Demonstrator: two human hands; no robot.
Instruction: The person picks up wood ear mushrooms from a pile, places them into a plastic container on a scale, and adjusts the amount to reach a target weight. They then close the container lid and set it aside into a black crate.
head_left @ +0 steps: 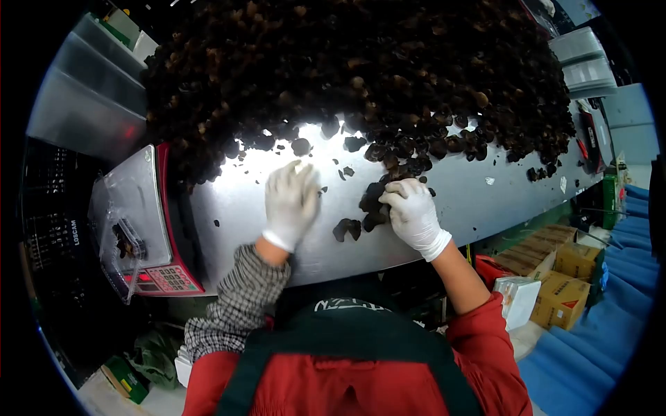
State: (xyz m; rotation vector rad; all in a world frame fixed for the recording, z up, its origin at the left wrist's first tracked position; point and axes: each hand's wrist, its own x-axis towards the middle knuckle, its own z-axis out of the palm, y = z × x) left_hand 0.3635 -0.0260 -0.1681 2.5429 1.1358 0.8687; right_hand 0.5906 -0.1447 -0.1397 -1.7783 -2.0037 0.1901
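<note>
A large heap of dark brown, curled mushroom pieces (361, 76), resembling wood ear, covers the far part of a metal table (243, 215). My left hand (290, 197), in a white glove, is over the bare metal in front of the heap. Its fingers point forward and look stretched out, slightly blurred by motion. My gloved right hand (415, 215) has its fingers curled against dark mushroom pieces (373, 201) near the heap's front edge; the fingertips are partly hidden. A few loose mushroom pieces (347, 229) lie between the two hands.
At the left stands a red-edged scale (170, 279) with a clear plastic box (128, 243) holding some dark pieces. Clear containers (583, 62) are stacked at the far right. Cardboard boxes (560, 298) and blue sheeting (603, 340) are below the table's right side.
</note>
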